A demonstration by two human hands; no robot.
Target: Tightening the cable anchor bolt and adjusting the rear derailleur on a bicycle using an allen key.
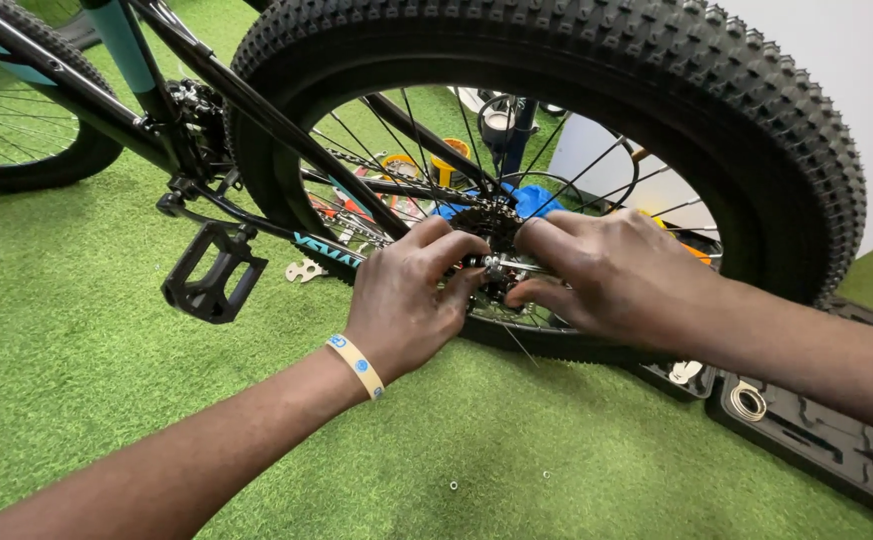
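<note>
Both hands meet at the hub [496, 268] of the rear wheel [556, 170], a little right of the picture's middle. The left hand [406, 295] comes in from seven o'clock, a pale yellow wristband [356, 365] round its wrist. Its fingers are curled and drawn close together, thumb and fingertips pinched on the small metal axle end at the hub; exactly what part they grip is too small to tell. The right hand [606, 275] comes in from four o'clock, its fingers bent and closed down over the same axle end from the other side, fingertips touching the metal just beside the left hand's. Neither hand is spread open.

Behind the fingers sits the dark sprocket cluster [486, 222], with the chain [376, 165] running off toward ten o'clock. The knobbly black tyre [676, 70] arcs over the hands from nine o'clock round to three. The bicycle's black and teal frame [206, 80] runs up toward eleven o'clock, and a black pedal [211, 272] hangs at nine o'clock from the hands. A black tool tray [826, 440] lies on the green artificial turf [86, 350] at four o'clock, near the right forearm. A small nut [453, 486] lies loose on the turf at six o'clock.
</note>
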